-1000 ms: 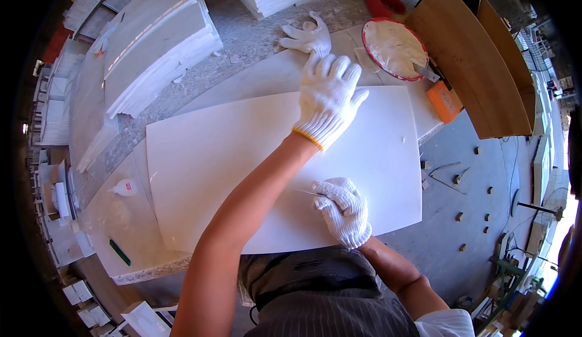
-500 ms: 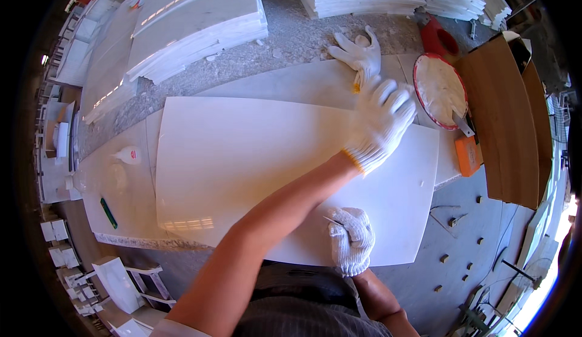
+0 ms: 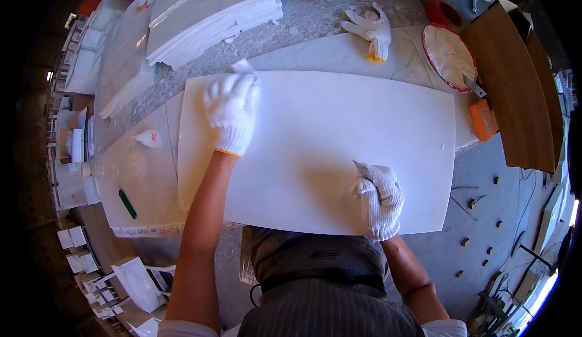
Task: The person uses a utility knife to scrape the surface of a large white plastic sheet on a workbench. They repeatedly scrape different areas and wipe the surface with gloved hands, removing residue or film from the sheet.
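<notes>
A large glossy white stone slab (image 3: 303,137) lies across the bench before me. Over its far left corner, my left hand (image 3: 232,113), in a white knitted glove, has its fingers curled. A small pale piece (image 3: 244,67), smeared by motion, sticks out past the fingertips; its kind is unclear. My right hand (image 3: 383,203), gloved too, is closed above the slab's near right part. From that fist pokes the thin, pointed tip of a grey metal blade (image 3: 361,168); the glove hides its rest.
Beyond the slab lie a spare white glove (image 3: 371,31), a red-rimmed tub of white paste (image 3: 450,58) with a putty knife (image 3: 474,86), an orange box (image 3: 483,119) and a cardboard box (image 3: 509,88). Leftward are a white bottle (image 3: 148,137), a green cutter (image 3: 127,204) and stacked slabs (image 3: 212,16).
My left hand has swept from the slab's far right side to its far left corner. My right hand stays closed on the blade. The whole view has shifted slightly.
</notes>
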A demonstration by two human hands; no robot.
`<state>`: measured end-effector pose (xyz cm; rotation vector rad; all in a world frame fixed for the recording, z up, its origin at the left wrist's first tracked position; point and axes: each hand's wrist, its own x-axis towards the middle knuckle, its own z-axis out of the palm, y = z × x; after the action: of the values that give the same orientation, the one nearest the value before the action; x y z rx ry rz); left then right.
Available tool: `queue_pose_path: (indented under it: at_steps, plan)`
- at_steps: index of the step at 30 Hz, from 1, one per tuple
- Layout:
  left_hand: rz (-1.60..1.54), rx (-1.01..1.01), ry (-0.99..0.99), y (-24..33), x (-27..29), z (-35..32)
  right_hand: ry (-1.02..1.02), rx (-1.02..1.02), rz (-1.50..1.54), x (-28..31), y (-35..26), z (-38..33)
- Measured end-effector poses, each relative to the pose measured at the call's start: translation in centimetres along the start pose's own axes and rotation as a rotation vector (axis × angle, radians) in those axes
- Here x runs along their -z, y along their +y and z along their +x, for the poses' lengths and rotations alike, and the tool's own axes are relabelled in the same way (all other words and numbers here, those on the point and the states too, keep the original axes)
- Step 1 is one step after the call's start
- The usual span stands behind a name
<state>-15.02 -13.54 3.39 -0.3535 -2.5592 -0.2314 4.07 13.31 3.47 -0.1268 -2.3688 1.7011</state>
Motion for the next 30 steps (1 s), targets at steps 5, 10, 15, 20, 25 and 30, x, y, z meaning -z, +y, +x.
queue_pose_path:
  at_steps: [5, 10, 15, 20, 25, 30]
  plan:
    - [-0.152, -0.153, -0.018, -0.2, -1.3, 0.6, 0.033, 0.006, 0.023, -0.3, -0.3, -0.1]
    - [-0.103, -0.244, -0.011, 2.3, -0.6, 1.0, -0.011, 0.07, -0.098, 0.0, -0.8, 0.3]
    - [-0.142, -0.22, -0.05, 0.9, -1.1, 1.9, 0.001, 0.046, -0.069, -0.1, -0.8, 0.2]
    - [-0.104, -0.328, -0.096, 2.6, -0.6, 1.4, 0.011, 0.05, -0.077, -0.3, -1.2, 0.5]
    - [-0.16, -0.243, -0.088, 0.9, -1.0, 2.3, -0.002, 0.046, -0.088, -0.2, -0.8, 0.4]
    - [-0.111, -0.256, -0.056, 4.3, -0.9, 2.3, -0.002, 0.065, -0.065, 0.0, -1.1, 0.5]
